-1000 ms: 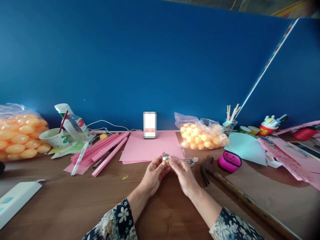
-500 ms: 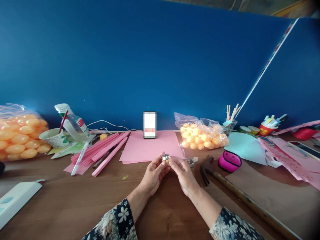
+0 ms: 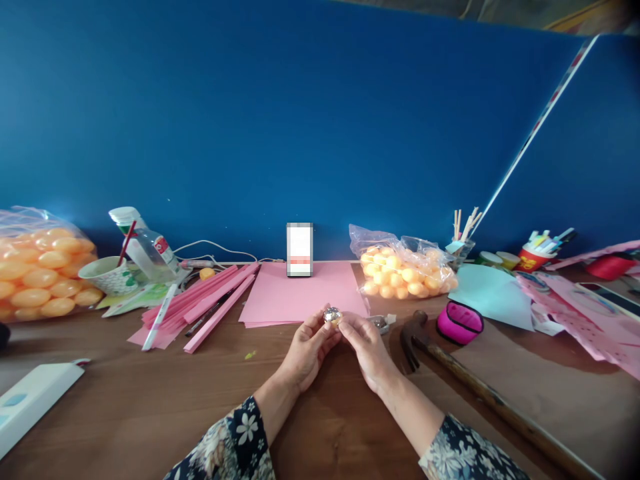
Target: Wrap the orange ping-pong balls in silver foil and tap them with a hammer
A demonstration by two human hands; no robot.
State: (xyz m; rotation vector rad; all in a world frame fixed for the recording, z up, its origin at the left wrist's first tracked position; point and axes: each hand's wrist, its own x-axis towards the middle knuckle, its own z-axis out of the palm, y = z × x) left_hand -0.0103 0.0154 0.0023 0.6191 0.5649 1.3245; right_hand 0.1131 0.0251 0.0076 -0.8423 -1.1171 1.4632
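My left hand (image 3: 306, 350) and my right hand (image 3: 367, 345) meet over the brown table, fingertips pinched together on a small shiny silver ball (image 3: 332, 315). Both hands are closed on it from either side. Just behind the ball lies a stack of pink paper sheets (image 3: 305, 295). A second small shiny piece (image 3: 380, 323) rests on the table right of my right hand. A hammer (image 3: 475, 383) with a wooden handle lies close to my right forearm.
A phone (image 3: 299, 249) stands against the blue wall. Bags of orange balls sit at the right (image 3: 406, 272) and far left (image 3: 37, 267). Pink strips (image 3: 205, 303), a white pen (image 3: 159, 319), a paper cup (image 3: 107, 275), a tilted bottle (image 3: 143, 248), a magenta pouch (image 3: 459, 322) and pink cut paper (image 3: 585, 313) surround.
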